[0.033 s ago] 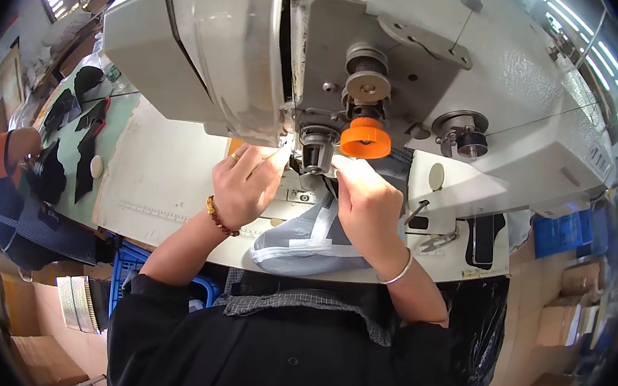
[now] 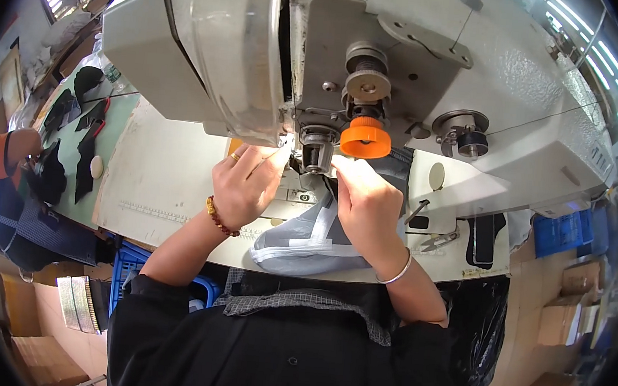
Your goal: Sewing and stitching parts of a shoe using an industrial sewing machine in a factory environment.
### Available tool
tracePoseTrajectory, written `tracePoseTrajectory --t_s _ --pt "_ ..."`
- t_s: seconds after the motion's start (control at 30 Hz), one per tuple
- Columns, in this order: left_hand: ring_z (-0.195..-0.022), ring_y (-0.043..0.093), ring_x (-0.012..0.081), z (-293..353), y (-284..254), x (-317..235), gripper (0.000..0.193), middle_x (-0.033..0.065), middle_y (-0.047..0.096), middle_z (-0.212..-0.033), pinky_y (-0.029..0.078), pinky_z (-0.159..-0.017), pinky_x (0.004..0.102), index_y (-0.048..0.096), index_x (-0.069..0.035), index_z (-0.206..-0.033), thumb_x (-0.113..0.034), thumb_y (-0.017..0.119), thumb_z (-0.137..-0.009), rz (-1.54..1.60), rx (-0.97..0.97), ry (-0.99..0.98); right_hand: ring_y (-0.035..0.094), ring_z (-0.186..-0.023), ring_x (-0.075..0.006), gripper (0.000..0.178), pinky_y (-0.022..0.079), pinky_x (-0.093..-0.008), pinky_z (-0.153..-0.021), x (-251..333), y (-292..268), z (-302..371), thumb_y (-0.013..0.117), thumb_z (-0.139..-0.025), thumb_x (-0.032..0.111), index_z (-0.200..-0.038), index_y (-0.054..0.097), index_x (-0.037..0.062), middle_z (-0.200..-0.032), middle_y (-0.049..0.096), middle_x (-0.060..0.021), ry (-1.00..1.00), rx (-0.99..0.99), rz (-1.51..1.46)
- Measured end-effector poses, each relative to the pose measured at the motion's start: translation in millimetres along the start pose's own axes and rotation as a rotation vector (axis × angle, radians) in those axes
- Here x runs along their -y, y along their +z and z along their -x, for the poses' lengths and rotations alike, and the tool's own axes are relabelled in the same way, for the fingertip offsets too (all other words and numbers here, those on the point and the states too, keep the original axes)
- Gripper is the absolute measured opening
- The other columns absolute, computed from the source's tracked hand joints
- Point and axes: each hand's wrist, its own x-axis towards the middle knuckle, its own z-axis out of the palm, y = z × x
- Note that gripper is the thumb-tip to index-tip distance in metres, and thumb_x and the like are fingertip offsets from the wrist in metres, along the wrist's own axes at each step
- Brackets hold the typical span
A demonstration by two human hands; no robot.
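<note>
Both hands are raised close to the needle area of a large grey-white sewing machine (image 2: 247, 55). My left hand (image 2: 247, 186) is closed, its fingertips pressed together at the left of the needle parts (image 2: 318, 150); what they pinch, if anything, is hidden. Opposite it, at the right of those parts, my right hand (image 2: 371, 202) is closed too, with its fingertips out of clear sight. A grey fabric piece with white strips (image 2: 297, 247) lies under and beside my right hand, reaching to the table's near edge. An orange knob (image 2: 366, 138) sits just above my right hand.
Black cut pieces (image 2: 85, 166) lie on a green table (image 2: 111, 143) at the left, where another person (image 2: 10, 167) sits. Right of the fabric are small metal snips (image 2: 438, 241) and a black piece (image 2: 483, 240). A blue crate (image 2: 126, 265) and cardboard boxes (image 2: 562, 322) stand lower down.
</note>
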Motion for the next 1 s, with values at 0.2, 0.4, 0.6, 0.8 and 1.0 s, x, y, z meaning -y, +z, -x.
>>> tracePoseTrajectory --t_s 0.2,0.4,0.6,0.8,1.0 --pt "-0.067 0.062 0.031 -4.1 -1.3 -2.9 0.02 0.0137 0.06 -0.085 0.05 -0.054 0.0392 0.062 0.0 -0.077 0.007 0.076 -0.065 0.027 -0.015 -0.026 0.071 -0.073 -0.0325 0.019 0.055 -0.0394 -0.063 2.3 3.1 1.7 0.07 -0.091 0.006 -0.108 0.077 0.0076 -0.092 0.074 -0.0125 0.034 0.009 0.008" --pt "-0.065 0.06 0.0312 -6.1 -0.9 -5.3 0.021 0.0135 0.058 -0.082 0.048 -0.053 0.0399 0.061 0.0 -0.077 0.009 0.076 -0.066 0.027 -0.025 -0.038 0.071 -0.072 -0.032 0.019 0.055 -0.0392 -0.062 0.7 4.0 1.4 0.071 -0.09 0.008 -0.108 0.078 0.0092 -0.091 0.074 -0.0119 0.044 0.027 0.022" --pt "-0.073 0.067 0.0232 -4.6 -1.5 -5.2 0.034 0.0058 0.068 -0.091 0.055 -0.061 0.0331 0.076 -0.004 -0.107 0.004 0.078 -0.074 -0.018 -0.019 -0.04 0.072 -0.071 -0.0315 0.018 0.056 -0.0385 -0.061 1.6 3.2 0.2 0.071 -0.091 0.009 -0.108 0.078 0.0105 -0.092 0.075 -0.0118 0.05 0.03 0.024" --pt "-0.073 0.066 0.0244 -1.0 -1.9 -3.4 0.035 0.0064 0.068 -0.09 0.054 -0.061 0.0331 0.076 -0.004 -0.106 0.005 0.079 -0.072 -0.024 0.021 -0.064 0.072 -0.071 -0.0308 0.02 0.056 -0.0379 -0.061 3.4 1.9 -0.8 0.071 -0.09 0.009 -0.109 0.078 0.0112 -0.092 0.075 -0.0111 0.056 0.034 0.039" --pt "-0.074 0.067 0.0253 -1.6 -0.9 -3.0 0.033 0.0072 0.068 -0.09 0.054 -0.062 0.0333 0.076 -0.003 -0.103 0.005 0.08 -0.071 -0.022 -0.003 -0.044 0.071 -0.07 -0.03 0.025 0.055 -0.038 -0.061 3.6 3.0 -0.4 0.071 -0.088 0.008 -0.112 0.077 0.0119 -0.092 0.074 -0.0101 0.046 0.029 0.064"
